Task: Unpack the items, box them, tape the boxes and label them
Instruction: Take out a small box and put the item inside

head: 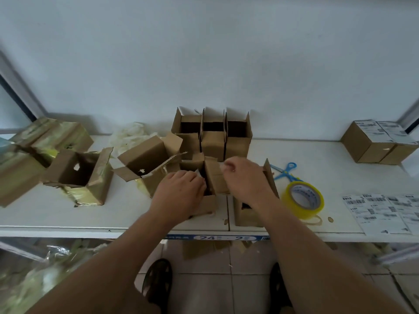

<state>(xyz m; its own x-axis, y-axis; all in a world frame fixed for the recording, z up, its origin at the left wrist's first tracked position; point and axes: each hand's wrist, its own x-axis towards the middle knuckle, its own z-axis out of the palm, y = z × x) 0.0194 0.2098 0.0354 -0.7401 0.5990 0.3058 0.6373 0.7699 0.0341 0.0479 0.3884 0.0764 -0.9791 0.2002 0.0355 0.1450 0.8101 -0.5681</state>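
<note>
A small open cardboard box (pixel 209 203) stands at the shelf's front edge, right in front of me. My left hand (pixel 179 191) reaches into its opening with curled fingers and holds a small white item (pixel 198 172), mostly hidden by the fingers. My right hand (pixel 244 177) pinches the top edge of the box's upright flap (pixel 214 177). Under my right forearm stands a second open box (pixel 247 215). Three empty open boxes (pixel 213 141) line the wall behind.
Torn boxes with yellow tape (pixel 79 177) (pixel 147 159) lie at the left, crumpled plastic wrap (pixel 130 134) behind them. To the right are blue scissors (pixel 285 172), a yellow tape roll (pixel 302 200) and label sheets (pixel 381 211). Two labelled boxes (pixel 378 143) sit far right.
</note>
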